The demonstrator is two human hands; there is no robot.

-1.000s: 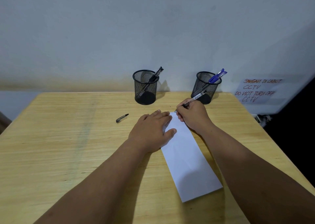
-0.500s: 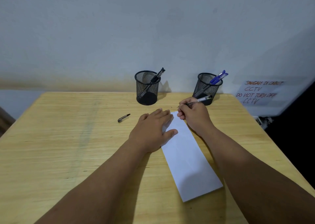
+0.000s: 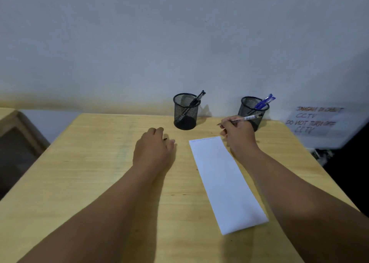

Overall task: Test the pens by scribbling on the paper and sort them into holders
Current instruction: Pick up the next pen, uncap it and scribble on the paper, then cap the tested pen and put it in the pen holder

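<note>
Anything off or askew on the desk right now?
Nothing damaged or spilled. The paper strip lies skewed to the table edge. Both mesh holders stand upright with pens leaning inside.

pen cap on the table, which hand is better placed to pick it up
Left. The left hand is already over the pen cap, while the right hand holds the pen beyond the paper.

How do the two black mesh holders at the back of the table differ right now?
The left black mesh holder holds black-capped pens; the right black mesh holder holds blue-capped pens. The left one stands unobstructed; the right one is partly hidden behind the right hand gripping a clear pen. Both are upright, round cups near the wall.
</note>
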